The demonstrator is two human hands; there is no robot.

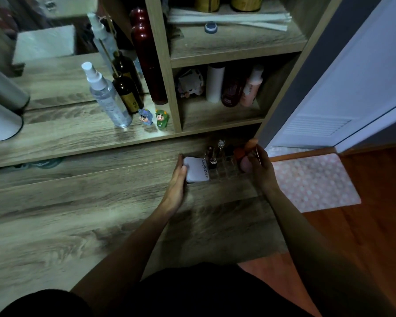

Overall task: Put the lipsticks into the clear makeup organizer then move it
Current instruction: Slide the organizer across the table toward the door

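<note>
The clear makeup organizer (224, 170) sits at the far right of the wooden desk (78, 213), under the shelf unit. Several lipsticks (212, 156) stand in its slots, and a white compact (196, 170) rests on its left part. My left hand (177, 179) presses against the organizer's left side, fingers along the compact. My right hand (258, 167) grips the organizer's right side, next to an orange item (240, 153) in it. The scene is dim and the organizer's edges are hard to make out.
Above the organizer, a shelf (101, 136) carries a spray bottle (108, 99), a dark bottle (127, 92) and two small figurines (154, 118). Cubbies (220, 115) hold more bottles. A dotted mat (313, 181) lies on the floor right of the desk, by a white door (352, 88).
</note>
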